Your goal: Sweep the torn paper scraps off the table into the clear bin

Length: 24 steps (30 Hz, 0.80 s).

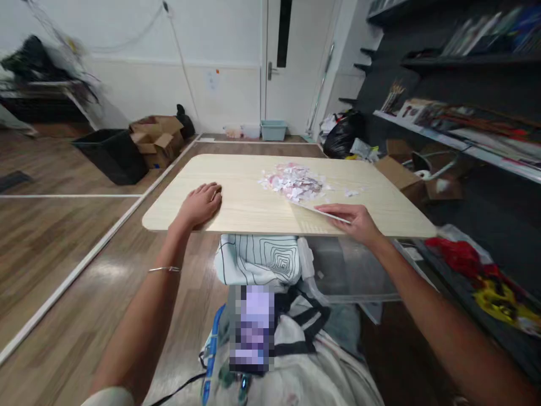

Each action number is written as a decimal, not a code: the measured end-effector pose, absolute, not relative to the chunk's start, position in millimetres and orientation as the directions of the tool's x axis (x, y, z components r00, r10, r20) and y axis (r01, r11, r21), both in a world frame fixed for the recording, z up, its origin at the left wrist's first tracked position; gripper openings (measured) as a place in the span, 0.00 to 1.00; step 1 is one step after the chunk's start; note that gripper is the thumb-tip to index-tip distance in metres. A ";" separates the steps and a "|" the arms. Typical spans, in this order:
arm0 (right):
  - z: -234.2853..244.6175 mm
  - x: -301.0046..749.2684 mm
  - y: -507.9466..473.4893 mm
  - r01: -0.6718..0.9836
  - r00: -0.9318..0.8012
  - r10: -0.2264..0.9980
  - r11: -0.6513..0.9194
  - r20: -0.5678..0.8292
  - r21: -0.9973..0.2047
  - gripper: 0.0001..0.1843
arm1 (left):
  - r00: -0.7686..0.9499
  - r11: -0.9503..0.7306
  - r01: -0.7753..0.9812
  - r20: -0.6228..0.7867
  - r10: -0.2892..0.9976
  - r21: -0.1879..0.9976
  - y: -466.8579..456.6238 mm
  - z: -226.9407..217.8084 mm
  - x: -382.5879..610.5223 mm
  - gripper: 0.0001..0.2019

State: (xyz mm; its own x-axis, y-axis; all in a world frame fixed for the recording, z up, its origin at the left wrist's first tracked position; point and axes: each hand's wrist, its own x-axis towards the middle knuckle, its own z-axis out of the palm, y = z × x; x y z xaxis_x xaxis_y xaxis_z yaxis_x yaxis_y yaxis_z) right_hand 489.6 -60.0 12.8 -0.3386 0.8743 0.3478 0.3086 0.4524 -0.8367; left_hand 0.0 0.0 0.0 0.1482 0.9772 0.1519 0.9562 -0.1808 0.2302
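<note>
My left hand rests on the left part of the pale wooden tabletop, palm down, with nothing visible in it. My right hand pinches the near end of a thin white card close to the table's front edge. The card is tilted, and its far end reaches the near side of a pile of torn paper scraps. These scraps are white and pink, heaped right of the table's middle. A few loose bits lie to the right of the heap.
Under the table's front edge are a patterned cloth and a clear plastic bin. A phone lies on my lap. A black bin and cardboard boxes stand at the left; shelves line the right wall.
</note>
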 end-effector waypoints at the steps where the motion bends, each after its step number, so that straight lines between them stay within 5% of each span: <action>1: 11.8 488.8 -60.5 0.308 -0.338 0.875 0.451 0.347 -0.837 0.32 | 0.149 -0.183 0.956 0.160 0.976 0.230 0.7 -0.9 -0.8 0.35; 15: 0.8 480.6 -55.7 0.459 -0.162 0.880 0.467 0.446 -0.756 0.31 | 0.080 -0.080 0.983 0.010 0.997 0.168 -27.9 9.6 10.5 0.38; 24: -6.8 483.3 -52.4 0.419 0.084 0.857 0.433 0.508 -0.799 0.36 | 0.043 -0.059 0.977 0.082 0.996 0.204 -39.6 9.1 16.3 0.35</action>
